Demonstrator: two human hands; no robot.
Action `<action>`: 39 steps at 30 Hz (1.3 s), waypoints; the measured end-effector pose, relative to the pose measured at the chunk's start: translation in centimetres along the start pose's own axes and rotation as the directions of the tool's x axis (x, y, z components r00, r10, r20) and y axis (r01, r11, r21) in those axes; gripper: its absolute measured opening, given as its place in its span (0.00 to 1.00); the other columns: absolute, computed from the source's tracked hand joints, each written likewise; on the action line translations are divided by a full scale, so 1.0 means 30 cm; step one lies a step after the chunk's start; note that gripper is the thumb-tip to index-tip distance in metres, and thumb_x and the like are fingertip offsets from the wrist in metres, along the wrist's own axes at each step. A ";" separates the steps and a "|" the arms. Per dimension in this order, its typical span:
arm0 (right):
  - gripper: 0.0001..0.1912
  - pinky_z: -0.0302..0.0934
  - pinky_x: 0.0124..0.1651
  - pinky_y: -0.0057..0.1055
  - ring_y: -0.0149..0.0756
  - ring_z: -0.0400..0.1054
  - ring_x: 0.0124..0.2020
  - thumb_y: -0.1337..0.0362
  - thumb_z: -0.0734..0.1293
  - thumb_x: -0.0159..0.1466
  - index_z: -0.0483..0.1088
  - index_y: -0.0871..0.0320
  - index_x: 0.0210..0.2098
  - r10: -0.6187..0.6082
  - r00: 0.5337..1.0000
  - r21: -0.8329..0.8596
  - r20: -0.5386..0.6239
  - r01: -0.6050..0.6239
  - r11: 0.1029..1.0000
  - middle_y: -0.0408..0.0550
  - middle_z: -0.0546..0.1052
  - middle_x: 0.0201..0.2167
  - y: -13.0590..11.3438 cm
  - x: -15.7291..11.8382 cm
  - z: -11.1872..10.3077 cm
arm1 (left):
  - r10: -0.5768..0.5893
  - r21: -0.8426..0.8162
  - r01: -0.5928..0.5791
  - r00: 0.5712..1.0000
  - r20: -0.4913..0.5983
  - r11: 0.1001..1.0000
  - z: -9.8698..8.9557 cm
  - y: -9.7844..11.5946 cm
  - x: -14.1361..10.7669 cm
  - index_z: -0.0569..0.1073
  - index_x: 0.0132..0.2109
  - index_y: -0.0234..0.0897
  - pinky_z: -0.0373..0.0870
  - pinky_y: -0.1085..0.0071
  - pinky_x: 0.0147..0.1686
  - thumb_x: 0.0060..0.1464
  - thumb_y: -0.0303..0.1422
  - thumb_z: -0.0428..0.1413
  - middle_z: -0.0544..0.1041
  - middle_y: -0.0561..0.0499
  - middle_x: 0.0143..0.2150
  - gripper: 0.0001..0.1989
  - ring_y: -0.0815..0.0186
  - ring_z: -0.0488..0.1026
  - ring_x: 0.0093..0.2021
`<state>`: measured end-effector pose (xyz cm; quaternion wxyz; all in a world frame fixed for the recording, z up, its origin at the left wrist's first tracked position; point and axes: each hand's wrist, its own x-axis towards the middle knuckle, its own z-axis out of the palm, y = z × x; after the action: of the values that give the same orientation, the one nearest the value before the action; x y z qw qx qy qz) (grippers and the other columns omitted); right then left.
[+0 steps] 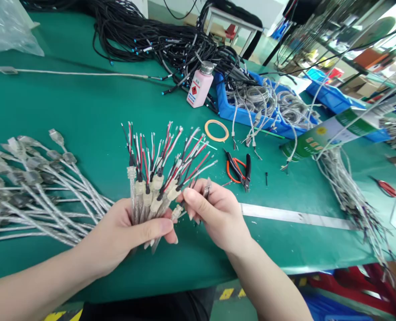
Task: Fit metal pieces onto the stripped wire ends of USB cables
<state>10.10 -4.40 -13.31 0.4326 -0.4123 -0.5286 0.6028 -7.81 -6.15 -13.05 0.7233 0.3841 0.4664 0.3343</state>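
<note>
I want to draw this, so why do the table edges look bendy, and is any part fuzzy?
In the head view, the wide lens bows the green table and the metal ruler; the corners smear, so the shelves look blurry; the hands and the cable bundle stay sharp; lighting is even, shadows soft.

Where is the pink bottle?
In the head view, the pink bottle stands upright on the green table, far from both hands, between the black cable pile and the blue bin.

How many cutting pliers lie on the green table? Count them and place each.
2: black-and-orange pliers right of the right hand; red-handled pliers near the table's right edge. Cable piles may hide others.
</note>
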 end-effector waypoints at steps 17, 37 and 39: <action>0.19 0.49 0.25 0.25 0.25 0.52 0.21 0.59 0.67 0.64 0.61 0.57 0.21 -0.215 0.937 -0.634 -0.276 -0.009 0.773 0.36 0.60 0.16 0.003 0.046 -0.062 | 0.016 -0.168 -0.020 1.000 -0.026 0.986 -0.011 -0.027 0.033 0.79 0.39 0.38 0.63 0.74 0.25 0.54 0.38 0.61 0.72 0.56 0.23 0.09 0.70 0.66 0.25; 0.15 0.69 0.30 0.33 0.36 0.70 0.22 0.54 0.77 0.52 0.73 0.57 0.29 0.225 0.951 -0.108 0.213 -0.206 0.973 0.43 0.74 0.20 0.005 0.021 -0.043 | 0.157 0.199 -0.201 0.964 0.216 0.959 0.033 -0.043 0.063 0.67 0.35 0.37 0.68 0.72 0.29 0.55 0.32 0.55 0.70 0.56 0.26 0.04 0.68 0.69 0.27; 0.16 0.70 0.32 0.34 0.39 0.72 0.26 0.53 0.78 0.51 0.74 0.57 0.30 0.232 0.955 -0.138 0.183 -0.209 0.968 0.45 0.78 0.24 0.007 0.019 -0.035 | 0.178 0.252 -0.236 0.957 0.230 0.939 0.033 -0.045 0.063 0.67 0.34 0.37 0.68 0.72 0.28 0.52 0.27 0.54 0.71 0.56 0.26 0.02 0.68 0.70 0.27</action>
<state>10.92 -3.57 -13.66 0.2830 -0.4315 -0.5539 0.6534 -6.08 -5.43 -14.75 0.6671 0.5606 0.3887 0.2994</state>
